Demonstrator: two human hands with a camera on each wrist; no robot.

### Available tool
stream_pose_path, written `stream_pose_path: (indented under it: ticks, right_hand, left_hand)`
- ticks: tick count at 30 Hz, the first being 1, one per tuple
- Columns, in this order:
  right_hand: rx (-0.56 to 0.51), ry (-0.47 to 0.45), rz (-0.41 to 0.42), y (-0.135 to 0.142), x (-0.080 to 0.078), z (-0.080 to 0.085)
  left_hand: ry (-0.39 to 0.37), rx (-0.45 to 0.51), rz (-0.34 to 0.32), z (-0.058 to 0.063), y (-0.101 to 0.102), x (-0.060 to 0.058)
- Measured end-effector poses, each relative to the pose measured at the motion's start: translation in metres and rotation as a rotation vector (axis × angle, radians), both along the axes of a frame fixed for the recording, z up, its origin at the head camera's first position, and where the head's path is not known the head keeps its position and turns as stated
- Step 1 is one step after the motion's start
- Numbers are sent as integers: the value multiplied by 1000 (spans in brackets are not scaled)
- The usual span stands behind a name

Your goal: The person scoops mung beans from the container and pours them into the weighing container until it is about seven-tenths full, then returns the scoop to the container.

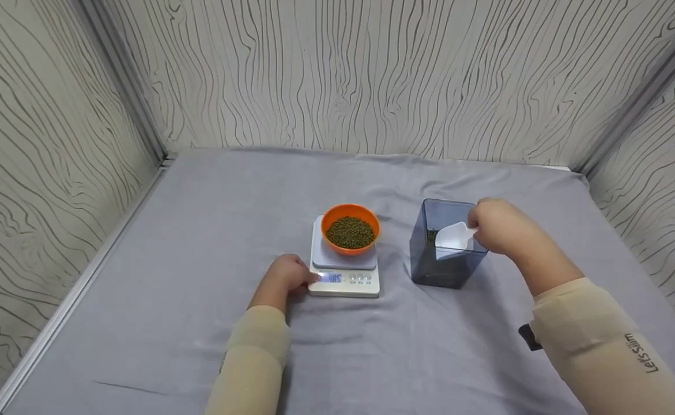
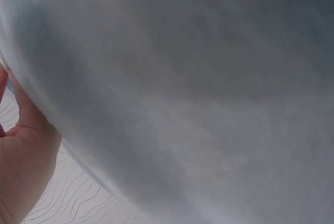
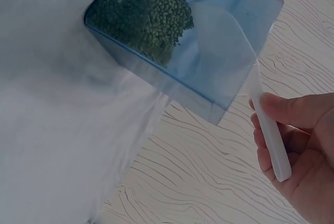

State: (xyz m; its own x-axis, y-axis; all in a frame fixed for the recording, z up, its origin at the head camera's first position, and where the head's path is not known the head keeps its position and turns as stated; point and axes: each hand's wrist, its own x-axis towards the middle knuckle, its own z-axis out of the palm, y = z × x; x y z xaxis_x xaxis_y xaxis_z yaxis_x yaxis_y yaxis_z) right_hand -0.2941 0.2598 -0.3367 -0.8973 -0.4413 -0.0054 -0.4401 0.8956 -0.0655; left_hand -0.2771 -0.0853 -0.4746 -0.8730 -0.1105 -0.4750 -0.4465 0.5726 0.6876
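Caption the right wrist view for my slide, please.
A right hand grips a white scoop reaching into a bluish container of green grains.

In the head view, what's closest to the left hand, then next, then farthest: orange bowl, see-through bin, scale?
1. Scale: left hand touches its left side.
2. Orange bowl: on the scale.
3. See-through bin: right of the scale.
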Motion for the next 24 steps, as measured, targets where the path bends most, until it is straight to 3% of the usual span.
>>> stream_pose_path:
  ticks: [15,24]
  right_hand:
    - [65,-75,65,-12,-13,-20]
    - [33,-144,109,-11,-22,-31]
  left_hand:
    - [-29,-1,7,-2,-1,-3]
    - [-5,1,-11,-1,-1,-2]
